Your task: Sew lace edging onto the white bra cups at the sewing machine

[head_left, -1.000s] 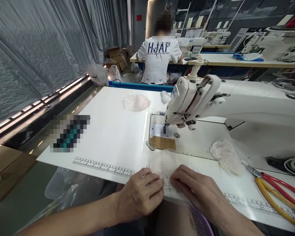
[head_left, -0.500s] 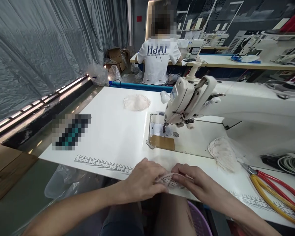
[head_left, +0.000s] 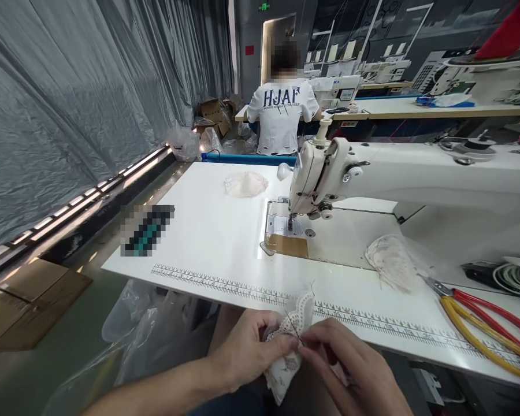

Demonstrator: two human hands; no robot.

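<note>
A small white lace piece with a scalloped edge is pinched between the thumb and fingers of my left hand, over the table's front edge. My right hand is closed at the right side of the lace, thumb and forefinger pressed together there. A thin dark thread runs across the lace towards these fingertips. Whether they grip the thread, the lace edge or both is too small to tell. Beyond my hands stands a white sewing machine, its needle and presser foot over the metal plate.
Another lace piece lies at the table's back, and more lace sits right of the needle plate. Scissors with red and yellow handles lie at the right. A printed ruler runs along the front edge. A person sits ahead.
Both hands have drawn the lace piece closer to me, off the tabletop, and turned it so its scalloped edge stands up. My right fingers have shifted to a pinch at its right side.
</note>
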